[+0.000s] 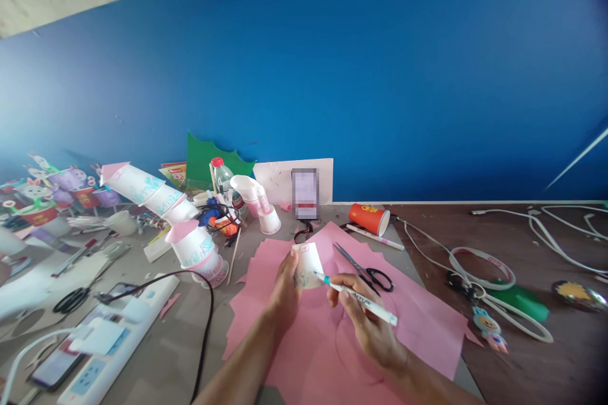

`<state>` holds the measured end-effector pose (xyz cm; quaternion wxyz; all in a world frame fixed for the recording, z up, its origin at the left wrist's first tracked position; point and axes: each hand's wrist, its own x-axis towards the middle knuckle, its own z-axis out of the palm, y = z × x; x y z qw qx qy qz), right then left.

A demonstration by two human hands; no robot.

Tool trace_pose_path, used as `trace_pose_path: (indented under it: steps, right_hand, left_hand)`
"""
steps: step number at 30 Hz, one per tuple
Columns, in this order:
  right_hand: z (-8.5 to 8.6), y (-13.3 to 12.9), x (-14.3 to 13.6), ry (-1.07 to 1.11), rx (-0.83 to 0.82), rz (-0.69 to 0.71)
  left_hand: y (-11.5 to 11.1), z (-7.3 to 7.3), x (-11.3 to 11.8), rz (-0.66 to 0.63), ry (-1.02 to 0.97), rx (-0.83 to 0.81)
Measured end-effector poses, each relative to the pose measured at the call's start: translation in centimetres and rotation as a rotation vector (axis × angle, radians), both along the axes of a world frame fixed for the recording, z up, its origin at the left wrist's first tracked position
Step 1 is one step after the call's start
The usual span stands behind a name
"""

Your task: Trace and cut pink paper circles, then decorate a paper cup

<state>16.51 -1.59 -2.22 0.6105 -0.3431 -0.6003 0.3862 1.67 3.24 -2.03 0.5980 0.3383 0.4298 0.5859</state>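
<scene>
My left hand (285,288) is closed around the side of a small white paper cup (311,262), its narrow end up. A pink outline near the top and green line drawing lower down mark the cup. In my right hand (363,316) is a white acrylic marker (370,307) with a teal tip. That tip touches or nearly touches the cup's drawn side; I cannot tell which. Both hands are over a large jagged-edged sheet of pink paper (408,342). Black-handled scissors (363,269) lie on the sheet just beyond my right hand.
An orange paper cup (368,220) lies on its side behind a capped marker (375,237). Decorated cup towers (190,247) stand left, near a power strip (99,367) with a black cable (209,310). A phone (305,193) leans at the back; a keychain (489,323) lies right.
</scene>
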Motion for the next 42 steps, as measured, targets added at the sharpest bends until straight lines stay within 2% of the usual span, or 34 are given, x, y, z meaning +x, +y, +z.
trace_pose_path:
  steps: [14,35,42]
  right_hand:
    - [-0.06,-0.08,0.07,-0.009,-0.038,0.024]
    - [-0.09,0.06,-0.08,0.005,-0.038,0.023]
    - [-0.21,-0.25,0.09,-0.008,-0.035,0.022]
  left_hand:
    - [0.24,-0.92,-0.30,-0.021,-0.019,-0.007]
    - [-0.12,-0.15,-0.14,0.004,0.012,0.003]
    - [-0.04,-0.49,-0.18,-0.008,-0.007,0.007]
